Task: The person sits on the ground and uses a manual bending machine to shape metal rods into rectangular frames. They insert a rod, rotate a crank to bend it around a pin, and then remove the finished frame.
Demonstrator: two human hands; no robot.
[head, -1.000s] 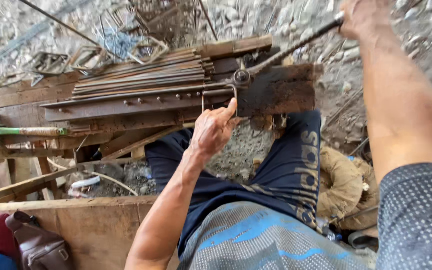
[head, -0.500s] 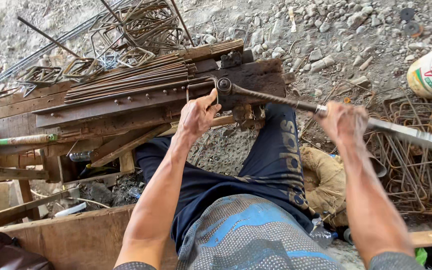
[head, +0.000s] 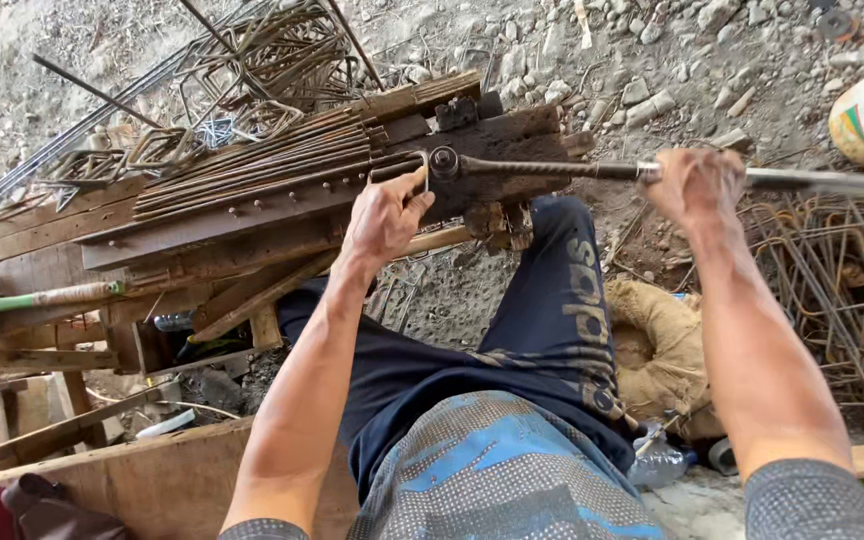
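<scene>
Swung level now, long ribbed steel lever bar (head: 552, 168)
Right hand (head: 690, 183) fisted round it, left hand (head: 384, 215) pinching thin rusty rod (head: 252, 170); stiff, heavy, grip far out

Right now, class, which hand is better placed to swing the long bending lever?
Right. The right hand already grips the lever far from its pivot; the left hand is on the bar at the bench.

right hand (head: 694, 182) grips lever bar (head: 552, 169).
</scene>
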